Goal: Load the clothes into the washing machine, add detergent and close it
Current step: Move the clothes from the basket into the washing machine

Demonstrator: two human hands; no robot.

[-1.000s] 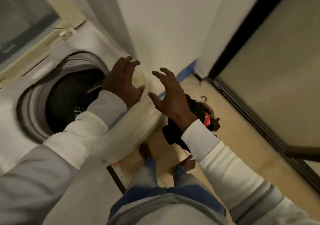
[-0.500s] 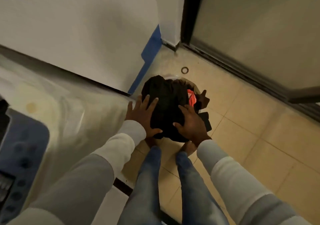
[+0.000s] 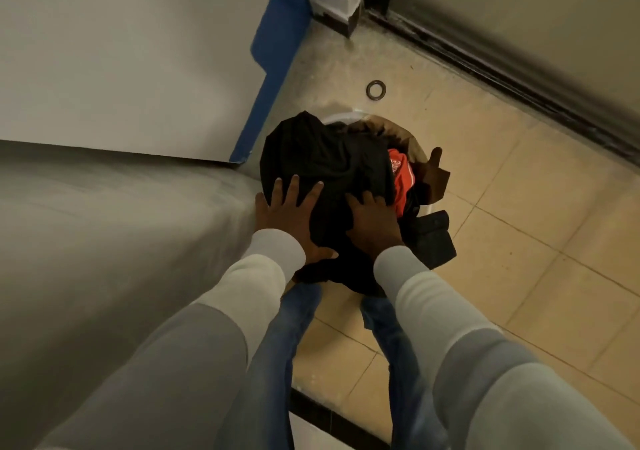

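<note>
Well, the red garment bears white lettering, too blurred to read.

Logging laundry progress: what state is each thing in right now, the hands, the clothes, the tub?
left hand: fingers spread flat on the black clothes.
right hand: on them too, grip unclear.
black clothes: heaped over the tub.
red garment: tucked beside them, partly showing.
tub: overfull, standing on the floor.

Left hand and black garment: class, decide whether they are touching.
Touching. The head view shows the left hand lying flat, fingers spread, on the black garment, with no gap visible between them.
</note>
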